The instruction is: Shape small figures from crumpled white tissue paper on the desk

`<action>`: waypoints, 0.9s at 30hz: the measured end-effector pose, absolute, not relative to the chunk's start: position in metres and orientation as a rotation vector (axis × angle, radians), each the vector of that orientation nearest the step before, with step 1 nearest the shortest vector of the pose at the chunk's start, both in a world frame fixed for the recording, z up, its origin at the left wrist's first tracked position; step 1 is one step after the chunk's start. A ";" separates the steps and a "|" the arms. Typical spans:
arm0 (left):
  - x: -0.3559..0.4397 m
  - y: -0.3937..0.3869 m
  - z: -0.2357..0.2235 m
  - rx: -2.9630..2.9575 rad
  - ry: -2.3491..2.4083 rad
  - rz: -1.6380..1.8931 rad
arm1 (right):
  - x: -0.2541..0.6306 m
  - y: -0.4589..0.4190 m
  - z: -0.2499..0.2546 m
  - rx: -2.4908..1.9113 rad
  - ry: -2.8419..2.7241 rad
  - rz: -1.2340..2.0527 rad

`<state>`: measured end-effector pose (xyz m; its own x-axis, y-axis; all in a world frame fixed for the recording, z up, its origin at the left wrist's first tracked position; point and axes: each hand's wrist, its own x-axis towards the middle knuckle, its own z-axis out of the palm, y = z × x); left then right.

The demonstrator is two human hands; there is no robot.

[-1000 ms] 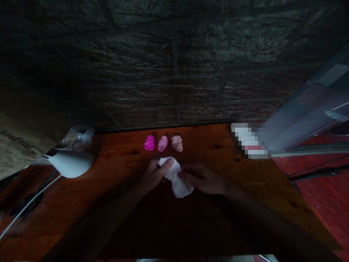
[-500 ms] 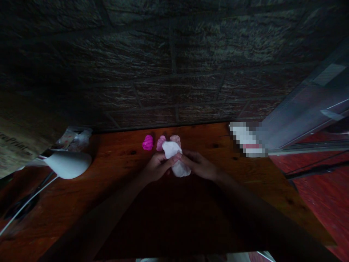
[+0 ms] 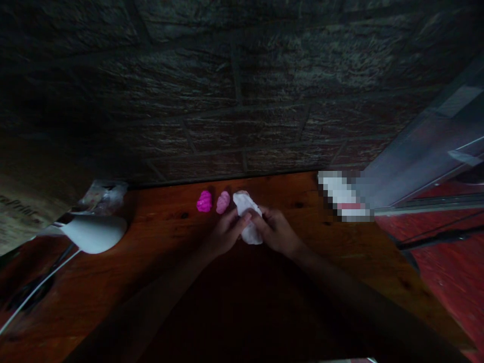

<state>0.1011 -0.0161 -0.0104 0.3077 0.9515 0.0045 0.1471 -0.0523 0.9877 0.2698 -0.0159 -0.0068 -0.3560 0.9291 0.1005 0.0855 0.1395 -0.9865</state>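
My left hand (image 3: 226,233) and my right hand (image 3: 279,231) both grip a white soft piece (image 3: 251,234), either clay or cloth; I cannot tell which. It looks flattened and uneven at the edges, and both thumbs press on its upper face. The fingers under it are partly hidden. Just beyond my left hand, a light pink crumpled lump (image 3: 223,201) rests on the wooden table (image 3: 340,272). A bright magenta lump (image 3: 204,201) lies to the left of that one. The paler pink lump beyond the white piece is almost wholly covered.
A white rounded object with a cable (image 3: 96,233) stands at the left, beside a clear plastic bag (image 3: 106,195) and a brown printed box (image 3: 22,212). A pixelated white item (image 3: 342,196) lies at the back right. A dark brick wall (image 3: 242,121) borders the table's far edge.
The white piece has turned more upright and looks narrower between my hands. It now covers the paler pink lump behind it. The light pink lump beside it shows more fully.
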 end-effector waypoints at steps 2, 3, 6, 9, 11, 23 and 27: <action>0.101 -0.015 -0.010 1.441 1.108 0.841 | 0.270 -0.014 -0.009 -1.022 -1.608 1.300; 0.101 -0.015 -0.010 1.425 1.123 0.812 | 0.270 -0.013 -0.009 -1.033 -1.617 1.295; 0.098 -0.015 -0.011 1.430 1.152 0.797 | 0.271 -0.008 -0.011 -1.074 -1.668 1.259; 0.095 -0.017 -0.013 1.572 1.139 0.813 | 0.273 -0.006 -0.009 -1.105 -1.703 1.254; 0.093 -0.020 -0.011 1.681 1.115 0.817 | 0.274 -0.007 -0.007 -1.089 -1.683 1.332; 0.102 -0.023 -0.009 1.433 1.084 0.774 | 0.265 -0.029 -0.002 -1.206 -1.602 1.084; 0.101 -0.021 -0.009 1.449 1.017 0.731 | 0.271 -0.030 0.002 -1.275 -1.606 1.179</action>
